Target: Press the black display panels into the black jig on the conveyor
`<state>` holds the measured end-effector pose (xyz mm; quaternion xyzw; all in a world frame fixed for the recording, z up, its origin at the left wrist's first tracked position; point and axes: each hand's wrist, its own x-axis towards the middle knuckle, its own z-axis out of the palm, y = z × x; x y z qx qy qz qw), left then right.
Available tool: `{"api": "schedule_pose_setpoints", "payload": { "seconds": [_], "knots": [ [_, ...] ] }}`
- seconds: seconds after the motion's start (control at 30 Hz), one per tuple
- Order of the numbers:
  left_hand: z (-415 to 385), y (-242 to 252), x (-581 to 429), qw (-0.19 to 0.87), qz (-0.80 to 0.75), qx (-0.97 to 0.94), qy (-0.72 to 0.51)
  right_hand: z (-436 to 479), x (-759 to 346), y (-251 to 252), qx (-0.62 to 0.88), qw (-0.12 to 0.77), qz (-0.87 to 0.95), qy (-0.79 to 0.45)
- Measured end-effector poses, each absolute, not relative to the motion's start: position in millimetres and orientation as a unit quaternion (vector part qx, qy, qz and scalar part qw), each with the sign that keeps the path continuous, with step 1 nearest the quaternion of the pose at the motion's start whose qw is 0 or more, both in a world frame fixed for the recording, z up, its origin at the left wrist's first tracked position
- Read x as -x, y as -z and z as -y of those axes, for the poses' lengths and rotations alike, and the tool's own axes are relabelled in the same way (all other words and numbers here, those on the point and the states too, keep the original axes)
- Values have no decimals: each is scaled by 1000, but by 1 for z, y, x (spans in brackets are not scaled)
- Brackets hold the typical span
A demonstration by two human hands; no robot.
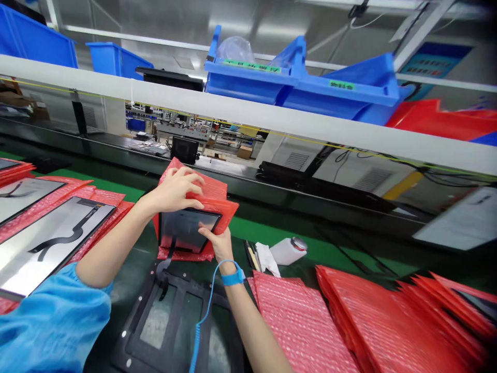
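A red bubble-wrap bag stands tilted at the middle of the bench, with a dark glossy screen panel partly inside its opening. My left hand grips the bag's upper edge, fingers curled over it. Lower right of it, my right hand holds the panel's right side, thumb on its face; its other fingers are hidden behind. A blue wrist strap with a coiled cord is on my right wrist. From the panel a dark ribbon cable hangs over a black frame-like fixture.
Screen panels on red bags lie at the left. Red bubble bags are piled at the right. A white bottle stands beyond my right wrist. Blue bins sit on the white shelf rail above the bench.
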<state>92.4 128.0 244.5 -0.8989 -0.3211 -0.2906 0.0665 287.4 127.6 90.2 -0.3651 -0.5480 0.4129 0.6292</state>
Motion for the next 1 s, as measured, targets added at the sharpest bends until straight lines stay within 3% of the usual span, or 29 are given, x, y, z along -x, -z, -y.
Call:
{"api": "schedule_pose_setpoints", "payload": {
  "seconds": [0.23, 0.5, 0.6, 0.8, 1.0],
  "knots": [
    [-119, -215, -108, 67, 333, 858, 386, -129, -284, -94, 337, 646, 539, -422],
    [-136, -221, -101, 15, 366, 787, 496, -131, -280, -95, 320, 646, 535, -441],
    [-133, -227, -100, -16, 355, 815, 457, -133, -287, -96, 333, 633, 542, -441],
    [-122, -257, -97, -57, 325, 916, 230, -132, -301, -100, 365, 609, 563, -423],
    [-150, -276, -107, -108, 326, 919, 192, -130, -302, -97, 375, 599, 570, -418]
  ]
}}
